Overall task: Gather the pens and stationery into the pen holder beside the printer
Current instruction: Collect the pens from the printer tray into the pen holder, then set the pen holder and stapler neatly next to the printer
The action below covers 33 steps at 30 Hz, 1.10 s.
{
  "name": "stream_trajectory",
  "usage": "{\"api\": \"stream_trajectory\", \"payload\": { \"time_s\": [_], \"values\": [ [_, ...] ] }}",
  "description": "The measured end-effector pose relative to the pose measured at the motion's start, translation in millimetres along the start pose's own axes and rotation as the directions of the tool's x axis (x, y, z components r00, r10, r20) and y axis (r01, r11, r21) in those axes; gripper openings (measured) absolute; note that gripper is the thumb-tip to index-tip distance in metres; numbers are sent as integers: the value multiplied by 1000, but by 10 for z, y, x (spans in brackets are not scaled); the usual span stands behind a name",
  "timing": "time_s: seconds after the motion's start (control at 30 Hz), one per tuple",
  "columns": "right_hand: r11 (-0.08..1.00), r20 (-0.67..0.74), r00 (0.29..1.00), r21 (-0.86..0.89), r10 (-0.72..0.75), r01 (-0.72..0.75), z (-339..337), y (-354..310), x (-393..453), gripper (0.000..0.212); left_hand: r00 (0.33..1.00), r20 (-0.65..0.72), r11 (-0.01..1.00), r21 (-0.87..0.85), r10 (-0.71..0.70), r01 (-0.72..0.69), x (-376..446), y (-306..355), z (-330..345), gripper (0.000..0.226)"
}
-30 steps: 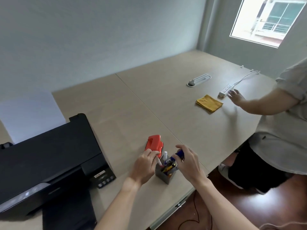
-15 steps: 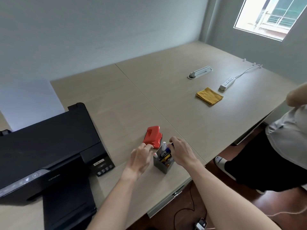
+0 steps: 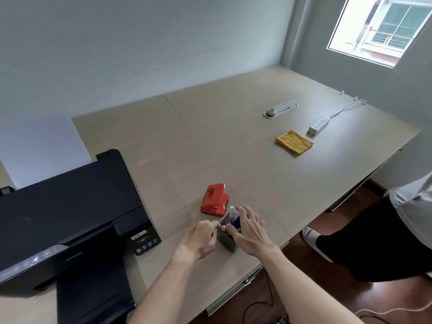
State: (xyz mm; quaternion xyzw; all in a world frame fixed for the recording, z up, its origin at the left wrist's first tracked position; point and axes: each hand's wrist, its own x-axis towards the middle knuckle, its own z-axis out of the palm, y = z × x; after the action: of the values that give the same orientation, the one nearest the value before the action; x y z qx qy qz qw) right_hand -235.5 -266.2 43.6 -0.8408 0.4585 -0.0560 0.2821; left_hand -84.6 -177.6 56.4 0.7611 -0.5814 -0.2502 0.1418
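Handling: the small grey square-sided pen holder [image 3: 226, 239] looks light and stiff, likely to tip or slide if pushed from one side; I judge its two opposite walls the best place to take hold, low down; the pens inside look smooth, thin and easy to knock askew
Left hand: the left hand [image 3: 201, 237] is curled, fingertips pinched at a small pink-tipped item at the holder's near rim; what it grips I cannot tell
Right hand: the right hand [image 3: 249, 229] lies spread, fingers loose, over the holder's top and far side; no firm grip shows
Place: the holder sits between both hands, touching them
Looks: a white tube, something dark blue and something yellow stand inside
Neighbours: a red plastic hole punch [image 3: 214, 199] lies just beyond the hands; the black printer [image 3: 70, 211] stands left of the left hand
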Motion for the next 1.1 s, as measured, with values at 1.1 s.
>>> {"api": "stream_trajectory", "payload": {
  "time_s": [1.1],
  "values": [
    [984,214,976,180,-33,-6,715,-1299,563,82,878,-5,839,-298,-479,456,-667,-1200,-68,39]
  ]
}}
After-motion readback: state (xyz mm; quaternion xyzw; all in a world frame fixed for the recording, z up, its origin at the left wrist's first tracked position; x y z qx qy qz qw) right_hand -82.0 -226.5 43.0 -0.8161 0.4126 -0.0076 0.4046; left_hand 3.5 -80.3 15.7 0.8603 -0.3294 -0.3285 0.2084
